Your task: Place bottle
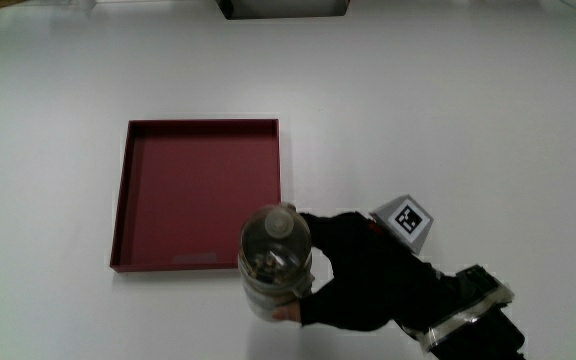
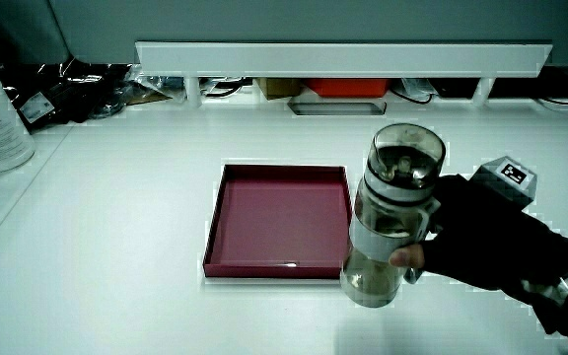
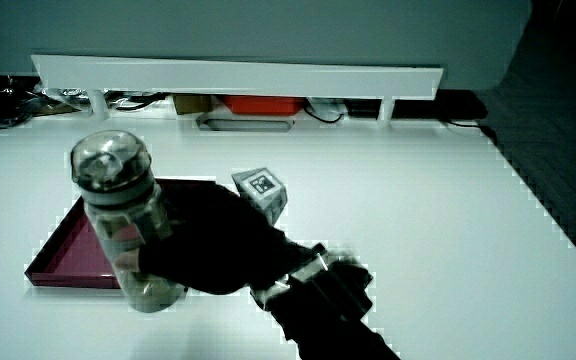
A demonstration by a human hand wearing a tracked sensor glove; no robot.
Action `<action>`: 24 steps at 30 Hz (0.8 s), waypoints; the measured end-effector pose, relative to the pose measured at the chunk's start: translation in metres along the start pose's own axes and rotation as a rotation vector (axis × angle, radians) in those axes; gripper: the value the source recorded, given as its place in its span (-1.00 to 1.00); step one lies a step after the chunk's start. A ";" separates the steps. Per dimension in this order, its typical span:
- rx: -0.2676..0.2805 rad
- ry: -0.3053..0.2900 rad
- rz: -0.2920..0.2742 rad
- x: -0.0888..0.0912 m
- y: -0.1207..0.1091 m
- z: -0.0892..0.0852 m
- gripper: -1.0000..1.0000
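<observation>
In the main view, the hand (image 1: 353,275) is wrapped around a clear bottle (image 1: 275,262) with a clear cap. The bottle stands up straight, so from above we look down on its cap. It sits at the corner of the red tray (image 1: 124,200) that is nearest the person, with its top showing over the tray's rim. I cannot tell here if it is on the table (image 1: 448,120) or lifted a bit. The small patterned cube (image 1: 406,220) rides on the back of the hand. In a side view the bottle (image 2: 388,232) is upright and tall, and the fingers (image 2: 409,258) hold it tight around the middle. The tray (image 2: 227,212) lies just beside the bottle, a little farther from the person, and it looks bare inside. In a side view the hand (image 3: 213,250) grips the bottle (image 3: 123,215) from the side away from the tray (image 3: 68,250). So I think the bottle only needs a short trip over the near rim to go into the tray, staying straight up.
</observation>
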 end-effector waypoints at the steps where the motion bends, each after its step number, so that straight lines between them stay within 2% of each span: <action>1: -0.012 0.005 -0.021 0.004 -0.003 -0.002 0.00; 4: -0.029 0.023 -0.077 0.019 -0.011 -0.008 0.00; 6: -0.032 0.027 -0.091 0.027 -0.015 -0.012 0.00; 7: -0.043 0.006 -0.096 0.031 -0.018 -0.013 0.00; 9: -0.049 0.007 -0.134 0.036 -0.022 -0.015 0.00; 10: -0.049 0.009 -0.128 0.038 -0.024 -0.016 0.00; 11: -0.050 0.024 -0.146 0.042 -0.026 -0.017 0.00; 12: -0.049 0.011 -0.157 0.046 -0.027 -0.017 0.00; 13: -0.051 0.030 -0.162 0.048 -0.028 -0.017 0.00; 15: -0.048 0.040 -0.155 0.055 -0.030 -0.018 0.00; 17: -0.045 0.040 -0.178 0.059 -0.033 -0.018 0.00; 20: -0.043 0.053 -0.183 0.064 -0.036 -0.018 0.00; 24: -0.032 0.088 -0.193 0.071 -0.040 -0.017 0.00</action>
